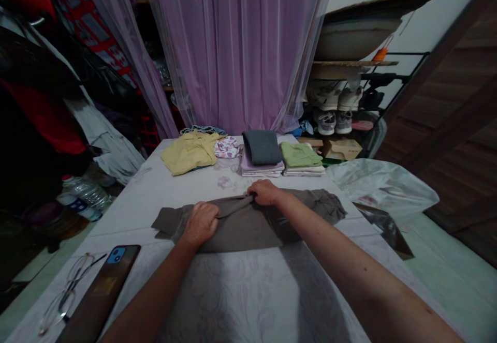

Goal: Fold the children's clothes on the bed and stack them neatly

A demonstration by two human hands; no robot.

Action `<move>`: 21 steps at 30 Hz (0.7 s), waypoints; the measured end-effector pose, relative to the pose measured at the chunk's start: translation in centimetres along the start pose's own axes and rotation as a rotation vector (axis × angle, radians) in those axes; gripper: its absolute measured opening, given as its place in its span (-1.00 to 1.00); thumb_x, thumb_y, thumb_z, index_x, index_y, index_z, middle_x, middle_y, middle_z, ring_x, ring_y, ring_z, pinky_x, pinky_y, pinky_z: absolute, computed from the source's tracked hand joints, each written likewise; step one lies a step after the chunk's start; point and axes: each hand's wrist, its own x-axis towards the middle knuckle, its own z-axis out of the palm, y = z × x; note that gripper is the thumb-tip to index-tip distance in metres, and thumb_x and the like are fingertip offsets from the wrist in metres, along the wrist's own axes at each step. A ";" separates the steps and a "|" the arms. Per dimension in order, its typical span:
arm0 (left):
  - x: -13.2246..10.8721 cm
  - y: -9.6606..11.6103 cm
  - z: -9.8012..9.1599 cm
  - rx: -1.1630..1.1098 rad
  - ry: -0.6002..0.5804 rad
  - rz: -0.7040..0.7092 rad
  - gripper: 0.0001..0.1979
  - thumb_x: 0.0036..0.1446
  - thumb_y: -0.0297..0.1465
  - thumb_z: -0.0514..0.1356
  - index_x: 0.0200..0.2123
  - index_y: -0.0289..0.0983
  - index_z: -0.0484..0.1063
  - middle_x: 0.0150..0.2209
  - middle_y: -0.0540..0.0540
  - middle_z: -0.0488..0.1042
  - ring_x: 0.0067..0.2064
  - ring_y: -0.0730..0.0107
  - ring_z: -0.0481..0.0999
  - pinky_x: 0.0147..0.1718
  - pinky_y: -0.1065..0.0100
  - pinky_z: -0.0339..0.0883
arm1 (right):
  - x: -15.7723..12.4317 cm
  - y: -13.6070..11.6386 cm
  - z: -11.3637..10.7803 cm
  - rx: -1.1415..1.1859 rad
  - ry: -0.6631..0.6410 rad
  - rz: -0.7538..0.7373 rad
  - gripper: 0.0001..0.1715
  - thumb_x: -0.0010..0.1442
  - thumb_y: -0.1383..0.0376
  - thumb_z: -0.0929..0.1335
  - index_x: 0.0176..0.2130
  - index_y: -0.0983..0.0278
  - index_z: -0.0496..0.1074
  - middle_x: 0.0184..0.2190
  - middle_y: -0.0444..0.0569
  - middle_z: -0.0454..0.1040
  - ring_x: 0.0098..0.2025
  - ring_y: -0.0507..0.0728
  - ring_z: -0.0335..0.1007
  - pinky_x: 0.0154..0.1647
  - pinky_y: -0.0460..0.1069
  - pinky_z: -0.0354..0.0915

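A grey-brown cloth garment [244, 229], probably a pair of trousers, lies flat across the white floral-patterned bed surface [240, 291]. It has a long fold running over its top. My left hand [201, 224] rests on that fold and grips the fabric. My right hand [264, 193] pinches the far end of the same fold. A dark phone [116, 273] and a pair of glasses [68, 294] lie to the left of my left forearm.
Folded clothes stand in a row at the far edge: a yellow shirt [190, 152], a grey stack [262, 147] and a green stack [301, 155]. A white plastic bag [382, 185] lies to the right. A lilac curtain [236, 48] hangs behind, beside shoes on a rack [330, 110].
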 end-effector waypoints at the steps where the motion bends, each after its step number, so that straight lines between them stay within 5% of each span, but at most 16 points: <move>1: 0.1 0.1 0.0 -0.009 -0.037 -0.024 -0.77 0.02 -0.56 0.05 -0.29 -0.21 0.41 -0.25 -0.11 0.53 -0.13 0.23 0.44 0.02 0.14 0.21 | -0.1 -0.2 -0.3 -0.009 0.006 -0.029 -0.44 -0.04 0.44 0.33 -0.03 0.13 0.55 0.00 -0.03 0.55 0.11 0.24 0.38 0.10 0.06 0.20; 6: 0.5 0.6 -0.1 -0.051 -0.178 -0.136 -0.70 0.02 -0.53 0.04 -0.18 -0.21 0.43 -0.07 -0.13 0.54 0.02 0.21 0.44 0.10 0.14 0.19 | 0.5 -2.8 -0.7 0.036 0.056 -0.187 -0.30 -0.03 0.44 0.32 0.12 0.15 0.43 0.10 -0.05 0.48 0.14 0.18 0.36 0.12 0.00 0.20; 10: 0.5 0.8 -0.2 -0.071 -0.191 -0.187 -0.66 0.01 -0.52 0.06 -0.14 -0.21 0.45 -0.01 -0.13 0.53 0.07 0.21 0.44 0.15 0.16 0.17 | 2.1 -4.8 -0.5 0.060 -0.128 -0.235 -0.34 -0.04 0.36 0.36 0.09 0.12 0.47 -0.02 -0.10 0.57 -0.03 0.15 0.48 -0.09 -0.09 0.29; 14: 0.5 0.8 -0.1 -0.078 -0.210 -0.237 -0.62 0.02 -0.52 0.06 -0.08 -0.22 0.45 -0.02 -0.15 0.54 0.08 0.20 0.44 0.14 0.16 0.20 | 2.9 -4.1 -1.0 -0.130 -0.282 -0.137 -0.49 -0.03 0.24 0.40 -0.03 0.10 0.55 -0.14 -0.08 0.62 -0.14 0.17 0.53 -0.18 -0.05 0.32; 21: 0.6 0.9 0.0 -0.050 -0.225 -0.272 -0.65 0.07 -0.52 0.05 -0.07 -0.28 0.43 -0.03 -0.20 0.51 0.06 0.18 0.44 0.10 0.19 0.22 | 2.9 -1.8 -1.0 -0.321 -0.212 0.031 -0.71 -0.19 0.31 0.49 -0.34 0.27 0.60 -0.22 0.16 0.61 -0.05 0.37 0.49 0.17 0.27 0.09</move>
